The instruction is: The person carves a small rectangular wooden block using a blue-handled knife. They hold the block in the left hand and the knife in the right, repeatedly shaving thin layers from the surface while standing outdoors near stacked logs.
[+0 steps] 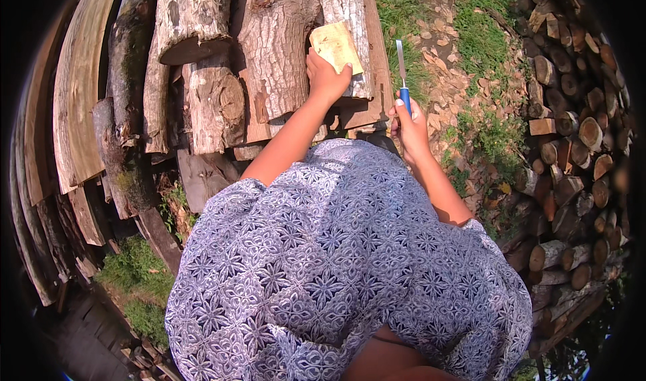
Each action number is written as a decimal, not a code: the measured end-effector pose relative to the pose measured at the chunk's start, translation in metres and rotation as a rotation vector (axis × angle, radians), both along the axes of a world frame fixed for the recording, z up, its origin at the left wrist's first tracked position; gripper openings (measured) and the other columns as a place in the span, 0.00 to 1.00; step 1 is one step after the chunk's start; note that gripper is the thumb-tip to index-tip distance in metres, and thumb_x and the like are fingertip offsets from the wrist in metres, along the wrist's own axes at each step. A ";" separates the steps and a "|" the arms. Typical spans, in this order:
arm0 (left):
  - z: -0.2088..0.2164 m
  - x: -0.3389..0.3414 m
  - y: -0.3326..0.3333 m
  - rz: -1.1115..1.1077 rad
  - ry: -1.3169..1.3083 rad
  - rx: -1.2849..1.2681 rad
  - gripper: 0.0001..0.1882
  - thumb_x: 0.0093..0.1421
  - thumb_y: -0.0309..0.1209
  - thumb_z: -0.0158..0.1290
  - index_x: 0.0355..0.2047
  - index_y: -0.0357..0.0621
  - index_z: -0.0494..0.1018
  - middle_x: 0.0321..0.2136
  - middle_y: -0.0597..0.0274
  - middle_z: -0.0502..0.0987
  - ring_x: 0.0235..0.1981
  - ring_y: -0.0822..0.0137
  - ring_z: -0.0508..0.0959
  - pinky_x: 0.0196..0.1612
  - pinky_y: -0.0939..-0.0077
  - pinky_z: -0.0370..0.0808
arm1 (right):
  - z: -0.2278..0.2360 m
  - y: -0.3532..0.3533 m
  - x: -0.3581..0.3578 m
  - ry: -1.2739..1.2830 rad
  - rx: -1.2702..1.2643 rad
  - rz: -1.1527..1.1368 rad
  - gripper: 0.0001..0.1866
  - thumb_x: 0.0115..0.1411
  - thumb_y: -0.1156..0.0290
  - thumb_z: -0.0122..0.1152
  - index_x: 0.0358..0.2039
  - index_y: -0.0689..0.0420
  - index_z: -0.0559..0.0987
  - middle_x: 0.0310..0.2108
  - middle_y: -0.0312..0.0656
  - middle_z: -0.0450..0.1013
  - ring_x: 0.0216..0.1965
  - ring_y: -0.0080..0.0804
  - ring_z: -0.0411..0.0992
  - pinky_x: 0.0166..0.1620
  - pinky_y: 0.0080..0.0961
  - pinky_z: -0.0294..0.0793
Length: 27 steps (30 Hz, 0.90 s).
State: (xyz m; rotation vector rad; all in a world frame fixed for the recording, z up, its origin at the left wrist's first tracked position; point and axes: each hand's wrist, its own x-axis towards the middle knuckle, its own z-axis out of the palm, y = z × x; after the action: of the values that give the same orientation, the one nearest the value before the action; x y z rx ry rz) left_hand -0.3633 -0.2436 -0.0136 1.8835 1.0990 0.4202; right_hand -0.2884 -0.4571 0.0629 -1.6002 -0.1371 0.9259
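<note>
A pale yellow wooden block [338, 46] is gripped in my left hand [326, 78], fingers at its left side and thumb over its lower right. It is held over the end of a whitish log. My right hand [412, 128] is closed round the blue handle of a chisel [402, 63]. The chisel stands nearly upright, its flat metal blade pointing away from me. Blade and block are apart, with the chisel to the right of the block.
Thick barked logs [279, 51] lie stacked ahead and left, beside long split planks [84, 85]. A flat board [378, 78] runs along the stack's right edge. Grass and dry leaves [441, 64] cover the ground on the right, before a tall firewood pile [572, 152].
</note>
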 end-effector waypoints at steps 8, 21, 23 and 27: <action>0.010 0.002 -0.015 0.148 0.036 0.098 0.52 0.52 0.35 0.67 0.69 0.33 0.47 0.55 0.39 0.68 0.56 0.41 0.71 0.60 0.55 0.68 | -0.008 -0.042 0.030 0.100 0.062 0.092 0.22 0.69 0.59 0.57 0.59 0.57 0.72 0.32 0.30 0.71 0.22 0.15 0.66 0.25 0.16 0.67; 0.086 -0.019 -0.033 0.433 -0.510 0.111 0.21 0.57 0.25 0.66 0.49 0.36 0.75 0.45 0.56 0.81 0.42 0.73 0.79 0.46 0.78 0.75 | -0.001 -0.087 0.168 -0.206 0.019 0.446 0.23 0.63 0.78 0.60 0.59 0.62 0.73 0.46 0.40 0.74 0.40 0.23 0.76 0.43 0.20 0.77; 0.097 -0.016 -0.022 0.399 -0.508 0.116 0.16 0.56 0.27 0.67 0.43 0.36 0.78 0.39 0.60 0.83 0.39 0.74 0.80 0.43 0.81 0.74 | 0.004 -0.077 0.185 -0.160 0.086 0.410 0.20 0.63 0.78 0.62 0.56 0.64 0.74 0.47 0.42 0.74 0.42 0.24 0.76 0.45 0.20 0.77; 0.110 -0.004 0.010 0.273 -0.144 0.246 0.16 0.55 0.36 0.69 0.39 0.40 0.81 0.32 0.64 0.84 0.35 0.76 0.81 0.39 0.80 0.76 | 0.021 -0.043 0.218 -0.241 0.270 0.431 0.17 0.64 0.75 0.63 0.53 0.63 0.74 0.47 0.42 0.75 0.42 0.23 0.76 0.46 0.22 0.80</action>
State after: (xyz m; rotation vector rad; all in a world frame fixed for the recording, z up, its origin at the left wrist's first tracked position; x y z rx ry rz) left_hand -0.3672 -0.2334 0.0962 1.8819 1.2565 0.8667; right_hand -0.0699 -0.4996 0.0843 -1.4465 -0.7681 0.9863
